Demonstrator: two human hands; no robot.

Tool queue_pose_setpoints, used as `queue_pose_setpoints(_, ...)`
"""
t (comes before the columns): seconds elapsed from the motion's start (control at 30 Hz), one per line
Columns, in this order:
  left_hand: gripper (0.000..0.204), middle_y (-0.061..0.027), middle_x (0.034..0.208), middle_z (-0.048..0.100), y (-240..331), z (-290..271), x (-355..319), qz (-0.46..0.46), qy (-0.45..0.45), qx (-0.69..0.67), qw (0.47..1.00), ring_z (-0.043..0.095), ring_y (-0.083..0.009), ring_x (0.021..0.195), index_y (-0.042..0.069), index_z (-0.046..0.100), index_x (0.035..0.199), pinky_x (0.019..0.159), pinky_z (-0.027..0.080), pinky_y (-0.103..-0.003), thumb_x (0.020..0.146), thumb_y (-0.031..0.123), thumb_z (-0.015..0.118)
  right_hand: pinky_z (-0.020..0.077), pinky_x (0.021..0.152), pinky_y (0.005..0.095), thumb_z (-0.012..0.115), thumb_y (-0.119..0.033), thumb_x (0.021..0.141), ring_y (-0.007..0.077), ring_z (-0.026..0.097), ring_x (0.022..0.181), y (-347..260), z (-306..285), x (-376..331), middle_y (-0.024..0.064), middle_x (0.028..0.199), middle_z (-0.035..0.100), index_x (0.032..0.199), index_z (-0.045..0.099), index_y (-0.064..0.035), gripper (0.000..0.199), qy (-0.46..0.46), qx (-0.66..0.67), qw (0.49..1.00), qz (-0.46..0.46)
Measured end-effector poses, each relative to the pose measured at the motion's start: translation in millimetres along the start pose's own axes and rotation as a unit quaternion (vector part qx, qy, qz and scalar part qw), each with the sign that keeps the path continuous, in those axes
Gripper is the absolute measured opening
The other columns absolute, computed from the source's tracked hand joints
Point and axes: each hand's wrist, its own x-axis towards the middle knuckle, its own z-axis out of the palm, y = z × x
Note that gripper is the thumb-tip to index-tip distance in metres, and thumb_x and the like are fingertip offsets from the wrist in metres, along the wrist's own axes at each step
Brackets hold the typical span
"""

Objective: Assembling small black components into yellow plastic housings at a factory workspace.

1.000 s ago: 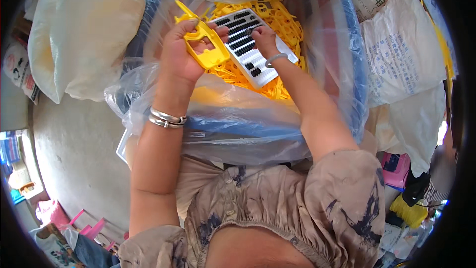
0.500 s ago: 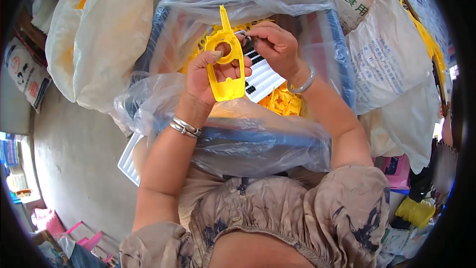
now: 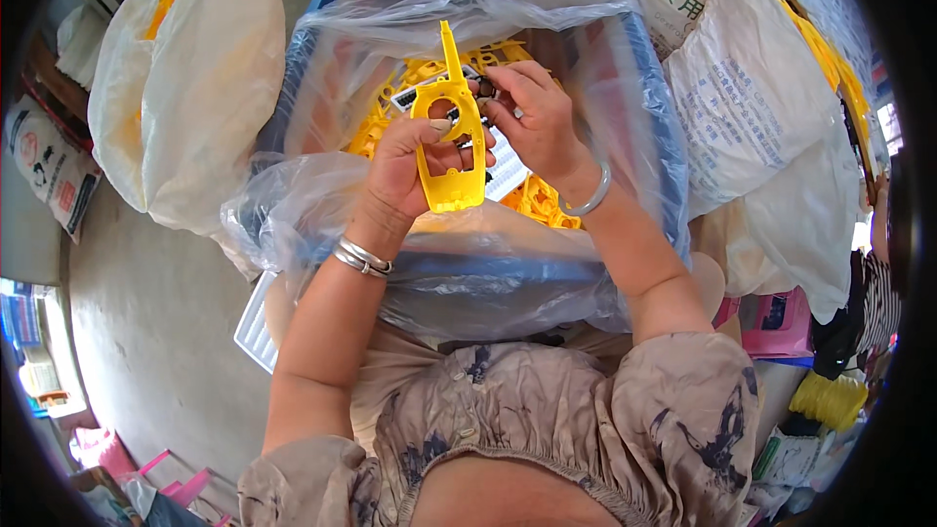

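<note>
We hold a yellow plastic shell (image 3: 451, 137) upright above the lined blue crate (image 3: 656, 127).
Our left hand (image 3: 410, 161) grips its lower half, long axis vertical; our right hand (image 3: 532, 117), just beside its upper edge, pinches a small dark part (image 3: 485, 90).

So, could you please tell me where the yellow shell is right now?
The yellow shell is top centre of the head view, gripped in the left hand above the lined blue crate, right hand touching it.
</note>
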Motion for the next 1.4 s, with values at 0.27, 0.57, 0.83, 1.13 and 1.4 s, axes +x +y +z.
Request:
queue_pose_setpoints(0.27, 0.043, -0.0145, 0.101, 0.052, -5.5, -0.6, 6.3, -0.007, 0.001, 0.008, 1.000, 0.057, -0.0289, 0.080, -0.001, 0.040, 0.116, 0.073, 0.049, -0.043, 0.074, 0.007, 0.046, 0.0450, 0.058, 0.0320, 0.067, -0.003, 0.062, 0.0297, 0.054, 0.068, 5.8, -12.0, 2.3, 0.0118, 0.077, 0.054, 0.086, 0.056, -0.0019, 0.027, -0.058, -0.083, 0.992, -0.074)
queue_pose_setpoints(0.57, 0.045, -0.0080, 0.090, 0.054, -16.6, -6.2, 17.4, -0.062, 0.060, -0.014, 0.996, 0.057, -0.0253, 0.075, 0.009, 0.045, 0.104, 0.068, 0.051, -0.039, 0.089, 0.048, 0.027, 0.0431, 0.055, 0.0261, 0.066, -0.006, 0.065, 0.0201, 0.051, 0.062, -12.8, -25.9, 5.2, 0.0092, 0.071, 0.053, 0.086, 0.059, -0.0003, 0.023, -0.093, 0.104, 0.989, 0.038)
queue_pose_setpoints(0.83, 0.039, -0.0053, 0.094, 0.053, -24.4, 0.0, 19.0, -0.036, 0.080, 0.009, 0.996, 0.056, -0.0173, 0.079, 0.009, 0.045, 0.104, 0.072, 0.050, -0.035, 0.091, 0.041, 0.027, 0.0450, 0.056, 0.0297, 0.067, -0.010, 0.062, 0.0237, 0.055, 0.064, -7.5, -16.3, -0.2, 0.0094, 0.071, 0.055, 0.081, 0.058, -0.0025, 0.023, -0.098, 0.023, 0.995, -0.018)
queue_pose_setpoints(1.13, 0.022, -0.0039, 0.085, 0.057, -24.2, 7.4, 12.9, 0.075, 0.108, 0.212, 0.968, 0.056, -0.0112, 0.071, 0.003, 0.053, 0.099, 0.066, 0.049, -0.023, 0.087, 0.019, 0.045, 0.0455, 0.054, 0.0325, 0.067, -0.009, 0.063, 0.0265, 0.055, 0.063, -8.4, -11.8, -3.2, 0.0099, 0.071, 0.054, 0.081, 0.056, -0.0030, 0.022, -0.067, -0.065, 0.991, -0.099)
queue_pose_setpoints(1.4, 0.030, -0.0038, 0.092, 0.058, -28.3, 4.6, 11.9, 0.171, 0.120, 0.370, 0.905, 0.055, -0.0077, 0.076, -0.002, 0.052, 0.110, 0.069, 0.046, -0.020, 0.081, 0.006, 0.048, 0.0452, 0.054, 0.0319, 0.066, -0.009, 0.066, 0.0264, 0.054, 0.063, -9.6, -7.8, -7.9, 0.0111, 0.072, 0.053, 0.083, 0.053, -0.0013, 0.022, -0.061, -0.100, 0.984, -0.133)
